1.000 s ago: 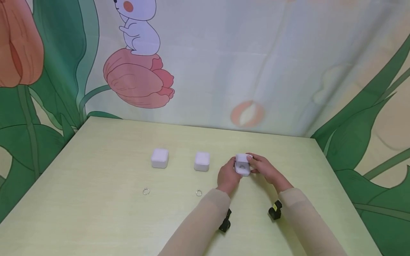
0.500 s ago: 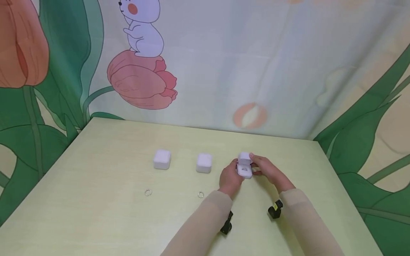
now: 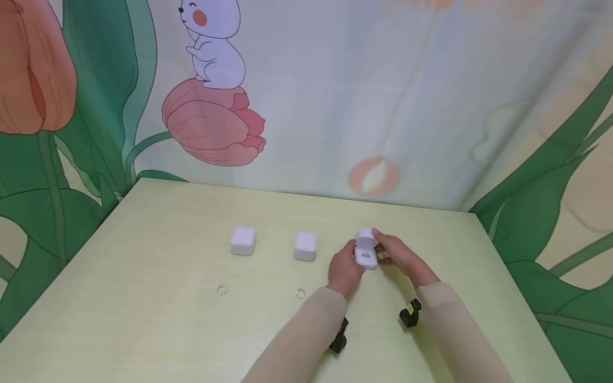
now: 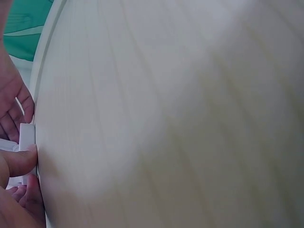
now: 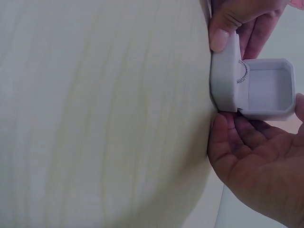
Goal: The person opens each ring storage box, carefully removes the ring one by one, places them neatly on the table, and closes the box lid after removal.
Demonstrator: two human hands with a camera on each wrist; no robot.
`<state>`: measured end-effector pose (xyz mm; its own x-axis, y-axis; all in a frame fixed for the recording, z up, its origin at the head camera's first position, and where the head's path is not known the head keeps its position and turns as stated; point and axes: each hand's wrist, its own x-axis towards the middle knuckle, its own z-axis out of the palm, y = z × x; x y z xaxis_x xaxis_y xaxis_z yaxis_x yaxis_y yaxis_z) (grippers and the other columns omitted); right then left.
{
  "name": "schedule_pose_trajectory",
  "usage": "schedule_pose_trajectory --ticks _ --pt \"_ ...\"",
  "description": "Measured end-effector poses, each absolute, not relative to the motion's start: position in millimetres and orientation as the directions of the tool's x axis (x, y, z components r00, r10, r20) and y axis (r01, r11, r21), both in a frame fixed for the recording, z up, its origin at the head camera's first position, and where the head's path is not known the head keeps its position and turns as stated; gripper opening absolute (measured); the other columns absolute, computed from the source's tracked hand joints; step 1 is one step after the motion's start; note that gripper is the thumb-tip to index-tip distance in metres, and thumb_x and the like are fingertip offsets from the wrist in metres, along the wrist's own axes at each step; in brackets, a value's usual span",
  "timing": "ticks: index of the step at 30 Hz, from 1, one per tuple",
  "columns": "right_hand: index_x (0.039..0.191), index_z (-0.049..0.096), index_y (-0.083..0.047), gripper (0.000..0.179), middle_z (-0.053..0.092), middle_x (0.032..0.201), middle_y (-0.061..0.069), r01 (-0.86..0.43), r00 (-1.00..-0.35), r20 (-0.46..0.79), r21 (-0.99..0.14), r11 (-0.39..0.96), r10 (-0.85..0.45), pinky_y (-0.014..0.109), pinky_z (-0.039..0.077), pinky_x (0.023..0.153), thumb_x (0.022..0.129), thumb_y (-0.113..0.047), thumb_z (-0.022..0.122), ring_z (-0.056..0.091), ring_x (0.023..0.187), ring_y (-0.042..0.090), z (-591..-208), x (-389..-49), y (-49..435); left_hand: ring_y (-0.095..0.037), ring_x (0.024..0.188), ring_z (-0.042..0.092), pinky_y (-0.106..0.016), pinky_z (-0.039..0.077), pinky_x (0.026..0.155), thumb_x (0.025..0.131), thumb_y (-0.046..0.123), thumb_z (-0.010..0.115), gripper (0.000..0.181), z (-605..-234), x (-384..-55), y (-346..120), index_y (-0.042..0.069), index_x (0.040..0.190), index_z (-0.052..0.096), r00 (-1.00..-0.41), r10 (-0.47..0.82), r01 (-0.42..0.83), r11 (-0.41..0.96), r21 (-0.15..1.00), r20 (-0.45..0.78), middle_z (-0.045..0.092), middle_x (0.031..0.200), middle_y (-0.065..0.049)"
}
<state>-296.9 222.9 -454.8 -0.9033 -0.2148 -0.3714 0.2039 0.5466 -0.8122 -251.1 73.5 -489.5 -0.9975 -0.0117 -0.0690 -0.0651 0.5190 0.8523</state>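
Note:
A white ring box with its lid raised stands near the table's right side. In its cushion sits a ring, its stone-set band curving out of the slot. My left hand grips the base from the left, thumb on the front side in the right wrist view. On the other side my right hand holds the box, thumb at the lid's edge and curled fingers beside the base. The left wrist view catches only part of the box between both hands.
Two closed white ring boxes, one in the middle and one farther left, stand in a row on the pale table. Before each lies a loose ring, one nearer and one farther left. A printed curtain hangs behind.
The lid of the held ring box has swung further up and back, showing more of the ring. My right thumb has gone from the lid's front to its upper corner.

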Motion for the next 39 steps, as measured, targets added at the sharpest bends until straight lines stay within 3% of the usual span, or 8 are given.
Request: schedule_pose_trajectory --ticks 6,18,24,31,34,39 --pt "0.147 0.043 0.009 0.07 0.05 0.145 0.029 0.218 -0.896 -0.387 -0.811 0.543 -0.218 0.043 0.053 0.105 0.111 -0.048 0.028 0.05 0.131 0.036 -452.0 -298.9 227.4 -0.033 0.129 0.064 -0.046 0.051 0.11 0.085 0.003 0.077 0.065 -486.1 -252.2 74.1 0.005 0.146 0.054 -0.997 0.01 -0.059 0.488 0.871 -0.073 0.068 0.139 -0.013" --pt "0.142 0.046 0.008 0.067 0.057 0.124 0.015 0.267 -0.892 -0.408 -0.824 0.499 -0.196 0.038 0.054 0.096 0.11 -0.049 0.031 0.053 0.115 0.023 -455.1 -301.8 228.8 -0.033 0.129 0.064 -0.045 0.051 0.111 0.087 0.006 0.076 0.064 -485.6 -250.4 72.9 0.006 0.147 0.053 -0.997 0.023 -0.051 0.503 0.863 -0.073 0.067 0.14 -0.013" --pt "0.144 0.046 0.007 0.069 0.056 0.135 0.022 0.257 -0.895 -0.396 -0.834 0.487 -0.205 0.035 0.054 0.095 0.11 -0.049 0.025 0.054 0.123 0.028 -454.7 -301.4 231.8 -0.034 0.129 0.064 -0.046 0.051 0.111 0.086 0.006 0.076 0.064 -487.2 -250.2 72.3 0.005 0.146 0.054 -0.998 0.021 -0.045 0.499 0.865 -0.065 0.067 0.14 -0.013" --pt "0.152 0.036 0.007 0.068 0.044 0.155 0.03 0.275 -0.902 -0.391 -0.848 0.454 -0.182 0.033 0.054 0.096 0.112 -0.046 0.023 0.049 0.141 0.042 -453.1 -301.6 234.6 -0.034 0.126 0.066 -0.047 0.052 0.109 0.085 0.004 0.076 0.065 -489.2 -250.5 71.2 0.005 0.146 0.054 -0.999 0.005 -0.039 0.5 0.865 -0.048 0.07 0.136 -0.013" --pt "0.154 0.035 0.007 0.066 0.042 0.156 0.03 0.279 -0.914 -0.377 -0.854 0.439 -0.153 0.04 0.052 0.105 0.112 -0.044 0.025 0.047 0.143 0.043 -451.2 -300.1 236.0 -0.035 0.125 0.067 -0.047 0.053 0.108 0.084 0.003 0.075 0.064 -488.9 -249.6 70.5 0.004 0.145 0.055 -0.999 0.002 -0.036 0.499 0.866 -0.042 0.07 0.135 -0.014" --pt "0.149 0.041 0.008 0.059 0.046 0.152 0.031 0.252 -0.944 -0.316 -0.88 0.402 -0.099 0.039 0.052 0.105 0.112 -0.036 0.033 0.05 0.14 0.043 -446.4 -295.0 240.6 -0.035 0.122 0.068 -0.047 0.054 0.105 0.082 0.002 0.075 0.064 -489.3 -248.3 70.3 0.003 0.143 0.056 -1.0 -0.001 -0.025 0.501 0.865 -0.028 0.071 0.133 -0.015"
